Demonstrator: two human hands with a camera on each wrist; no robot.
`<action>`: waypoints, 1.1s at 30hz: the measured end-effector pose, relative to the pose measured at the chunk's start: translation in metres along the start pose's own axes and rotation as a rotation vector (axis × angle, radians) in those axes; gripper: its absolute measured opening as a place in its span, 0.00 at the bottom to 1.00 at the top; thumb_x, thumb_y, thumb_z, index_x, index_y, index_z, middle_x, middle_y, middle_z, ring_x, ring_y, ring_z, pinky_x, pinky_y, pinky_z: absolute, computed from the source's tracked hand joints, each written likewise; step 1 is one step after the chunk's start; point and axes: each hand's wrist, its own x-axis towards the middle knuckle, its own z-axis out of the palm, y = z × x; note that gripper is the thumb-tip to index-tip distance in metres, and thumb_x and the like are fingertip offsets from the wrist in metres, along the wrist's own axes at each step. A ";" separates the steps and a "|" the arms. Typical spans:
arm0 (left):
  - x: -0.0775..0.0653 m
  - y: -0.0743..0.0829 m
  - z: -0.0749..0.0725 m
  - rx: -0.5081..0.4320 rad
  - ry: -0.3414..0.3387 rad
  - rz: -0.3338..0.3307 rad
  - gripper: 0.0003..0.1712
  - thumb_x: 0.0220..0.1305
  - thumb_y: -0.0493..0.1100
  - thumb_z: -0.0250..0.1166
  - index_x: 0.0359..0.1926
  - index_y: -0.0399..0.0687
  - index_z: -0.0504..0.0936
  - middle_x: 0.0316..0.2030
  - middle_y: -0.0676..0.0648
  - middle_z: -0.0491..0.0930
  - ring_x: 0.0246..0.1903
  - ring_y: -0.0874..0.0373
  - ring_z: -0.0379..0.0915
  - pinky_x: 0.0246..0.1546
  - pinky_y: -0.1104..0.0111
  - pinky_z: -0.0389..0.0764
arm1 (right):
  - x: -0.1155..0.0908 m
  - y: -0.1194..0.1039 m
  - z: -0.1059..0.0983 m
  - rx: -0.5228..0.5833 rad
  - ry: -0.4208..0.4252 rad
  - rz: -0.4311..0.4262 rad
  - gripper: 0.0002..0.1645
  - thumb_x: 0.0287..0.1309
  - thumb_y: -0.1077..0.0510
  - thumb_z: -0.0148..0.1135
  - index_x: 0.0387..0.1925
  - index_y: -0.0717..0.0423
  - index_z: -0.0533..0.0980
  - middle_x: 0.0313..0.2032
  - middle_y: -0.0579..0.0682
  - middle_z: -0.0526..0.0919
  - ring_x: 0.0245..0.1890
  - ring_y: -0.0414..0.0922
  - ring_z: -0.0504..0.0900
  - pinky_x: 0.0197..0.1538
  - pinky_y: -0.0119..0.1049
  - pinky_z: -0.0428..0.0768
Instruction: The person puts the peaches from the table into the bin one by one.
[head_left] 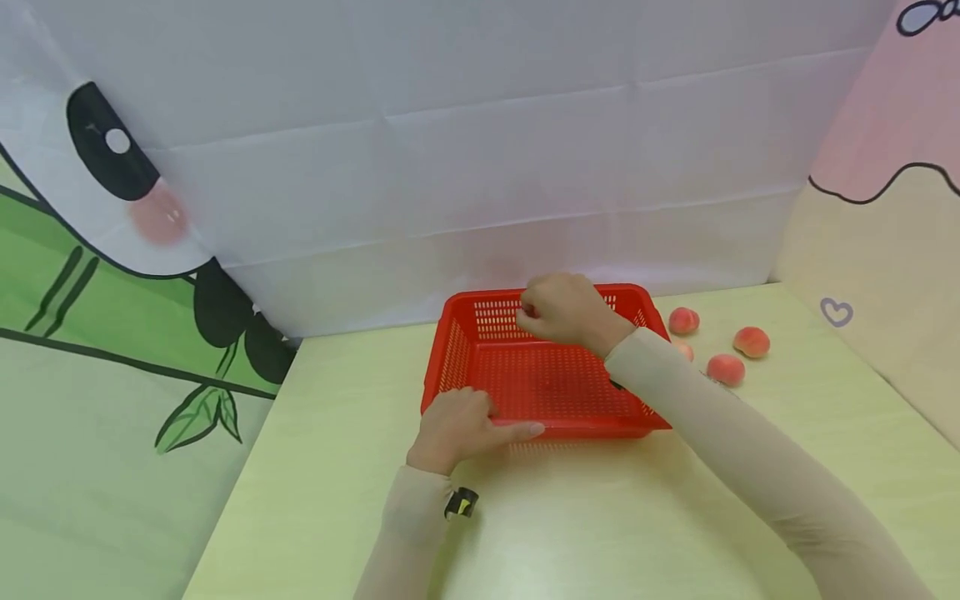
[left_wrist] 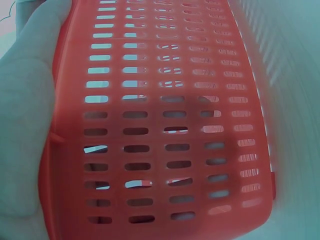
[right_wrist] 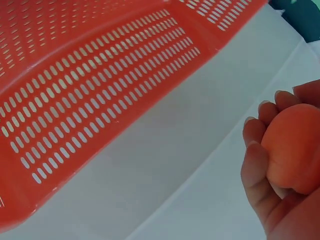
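Observation:
A red plastic basket [head_left: 555, 375] with slotted walls stands on the table. My left hand [head_left: 456, 427] grips its near left rim, the thumb lying along the front edge. In the left wrist view that hand [left_wrist: 25, 115] runs down beside the slotted wall [left_wrist: 165, 120]; its fingertips are hidden. Above the basket's far side, my right hand [head_left: 566, 310] is raised with curled fingers. The right wrist view shows a peach [right_wrist: 295, 147] held in that hand's curled fingers; in the head view the hand hides the peach.
Several peaches lie on the table right of the basket, among them a back one [head_left: 684, 321], a right one [head_left: 752, 342] and a nearer one [head_left: 726, 369]; another is partly behind the right sleeve. A white printed cloth [head_left: 480, 167] hangs behind the table.

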 end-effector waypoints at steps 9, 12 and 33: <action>0.001 -0.001 -0.001 -0.003 0.014 0.009 0.48 0.55 0.87 0.63 0.13 0.55 0.54 0.13 0.58 0.45 0.19 0.63 0.40 0.19 0.67 0.46 | 0.014 0.010 0.012 0.014 -0.024 -0.022 0.27 0.65 0.60 0.61 0.14 0.47 0.61 0.19 0.42 0.59 0.24 0.40 0.57 0.25 0.34 0.59; 0.000 -0.001 -0.001 -0.013 0.019 0.008 0.48 0.54 0.87 0.64 0.13 0.56 0.53 0.14 0.58 0.44 0.19 0.63 0.39 0.20 0.67 0.45 | 0.017 0.011 0.016 0.015 -0.031 -0.036 0.27 0.65 0.61 0.62 0.13 0.46 0.62 0.19 0.41 0.59 0.23 0.39 0.58 0.25 0.33 0.60; -0.001 -0.001 0.000 -0.037 0.011 0.002 0.47 0.55 0.86 0.64 0.13 0.56 0.54 0.13 0.58 0.45 0.19 0.63 0.39 0.20 0.67 0.46 | 0.029 0.012 0.054 0.056 -0.140 -0.013 0.27 0.69 0.58 0.61 0.15 0.46 0.62 0.17 0.41 0.57 0.20 0.38 0.55 0.24 0.33 0.58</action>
